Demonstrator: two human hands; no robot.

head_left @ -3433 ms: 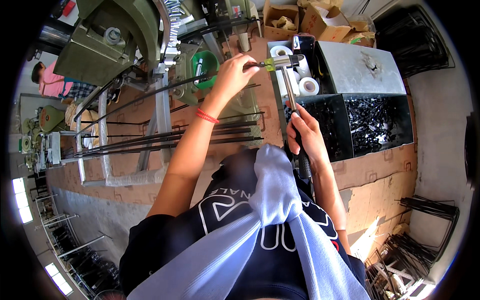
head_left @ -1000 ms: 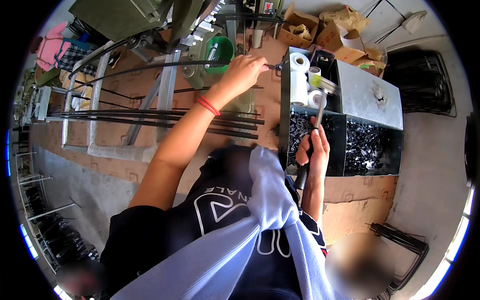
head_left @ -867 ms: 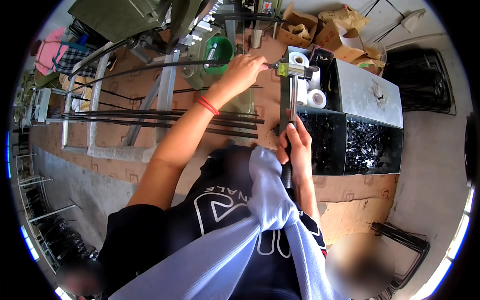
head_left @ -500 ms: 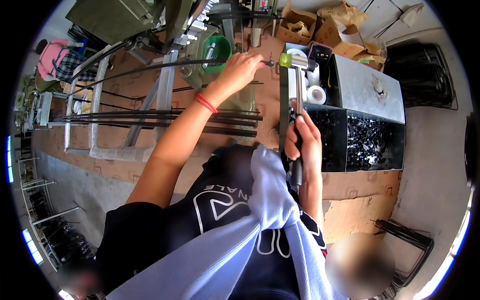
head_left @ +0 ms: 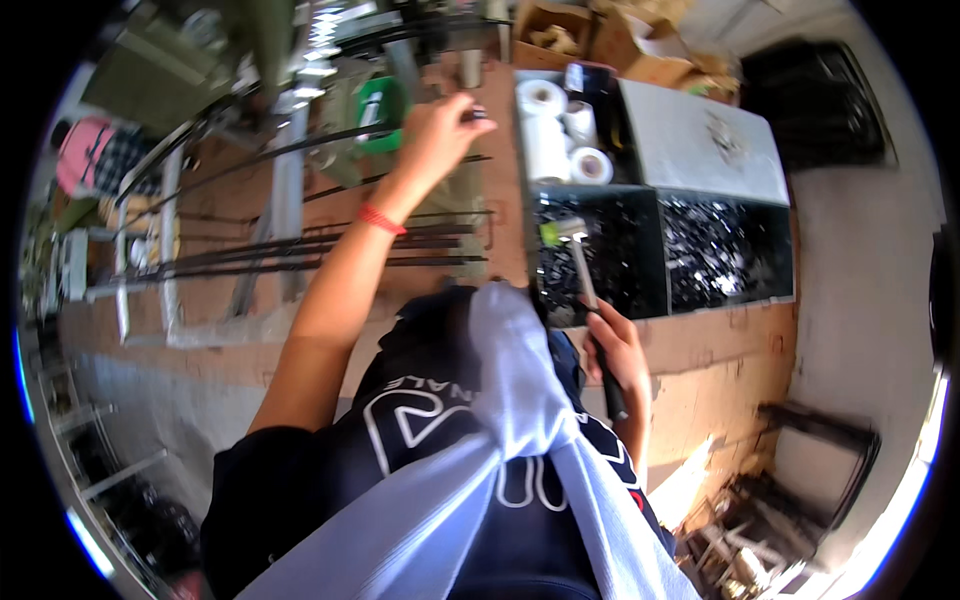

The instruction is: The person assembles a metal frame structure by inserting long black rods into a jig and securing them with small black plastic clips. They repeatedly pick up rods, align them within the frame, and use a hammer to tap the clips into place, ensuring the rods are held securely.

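My left hand, raised at the upper middle, is closed around one end of a long thin black rod. A short dark tip shows beside its fingers. The rod runs off to the left past the machine frame. Lower on the right, my right hand grips the black handle of a mallet. The mallet has a metal shaft and a head with a yellow-green face. Its head is apart from the rod and appears over an open bin of small shiny black parts.
White rolls stand in a box behind the bin, beside a grey metal lid. Cardboard boxes lie farther back. More black rods rest across a metal frame on the left, near a green container. A person in pink is far left.
My right hand has drawn the mallet down and away from the rod's end. My left hand keeps its hold on the rod. The whole view has shifted.
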